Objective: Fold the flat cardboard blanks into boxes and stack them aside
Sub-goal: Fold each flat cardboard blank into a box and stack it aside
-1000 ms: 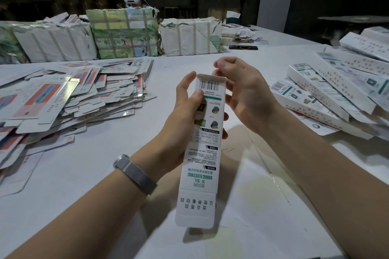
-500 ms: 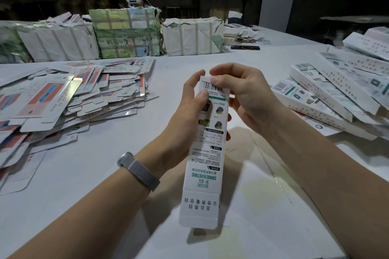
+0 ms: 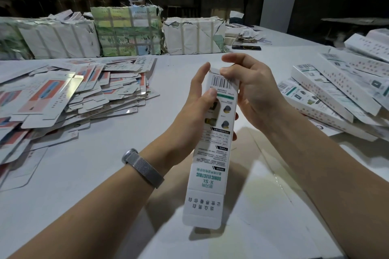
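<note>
L hand [image 3: 195,111] grips the box [image 3: 212,149] round its upper part: thumb across the printed face just under the barcode, index up along the far-left corner, other fingers wrapped behind w/ tips showing at the right edge. Box is held in the air over the middle of the table [image 3: 84,174], long axis running toward the person, already opened into a sleeve. R hand [image 3: 250,90] is at the far end, thumb and a fingertip pinching the end flap there; index is lifted clear above it. The near flap [image 3: 202,210] is open, sticking straight out.

Judgement: step in hand is closing the far end. To do it well: keep L hand's squeeze light so the sleeve stays square, not crushed flat, since a pinched sleeve won't take the tuck. Side tabs, if any, should go in first (can't see them, R hand covers that end). Then bend the flap on its crease, steer the tongue inside the wall, push w/ the thumb till flush. Don't force it; thin card buckles at the corners.

After that, flip and do the near flap, then drop it on the done boxes [image 3: 328,99] piled at the right edge. Flat blanks [image 3: 69,99] lie spread along the left side; wrapped bundles [image 3: 126,31] sit in a row at the far edge.
</note>
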Demonstrator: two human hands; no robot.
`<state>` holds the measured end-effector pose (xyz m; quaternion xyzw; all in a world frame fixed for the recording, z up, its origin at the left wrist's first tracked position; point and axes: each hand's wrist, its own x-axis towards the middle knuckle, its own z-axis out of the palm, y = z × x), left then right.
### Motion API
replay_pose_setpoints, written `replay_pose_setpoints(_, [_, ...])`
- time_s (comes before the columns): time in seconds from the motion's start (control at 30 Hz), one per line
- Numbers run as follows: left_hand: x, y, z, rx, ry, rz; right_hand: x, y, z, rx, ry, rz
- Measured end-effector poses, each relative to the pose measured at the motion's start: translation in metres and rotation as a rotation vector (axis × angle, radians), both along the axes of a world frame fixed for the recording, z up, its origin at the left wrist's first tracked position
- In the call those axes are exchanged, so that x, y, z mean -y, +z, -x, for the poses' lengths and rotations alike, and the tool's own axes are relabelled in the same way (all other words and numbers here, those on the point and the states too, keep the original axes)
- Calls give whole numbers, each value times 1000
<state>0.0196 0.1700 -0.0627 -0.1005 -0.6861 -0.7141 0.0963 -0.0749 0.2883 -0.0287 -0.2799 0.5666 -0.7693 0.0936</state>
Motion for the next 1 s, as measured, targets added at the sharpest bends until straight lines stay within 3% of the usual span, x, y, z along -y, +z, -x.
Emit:
replay_pose_setpoints(0.37, [2, -2, 1, -33, 4, -22, -8, 6, 1, -32, 108, -153])
replay_pose_setpoints(1.0, [12, 2, -4, -31, 35, -79, -4, 1, -5, -99, 144, -78])
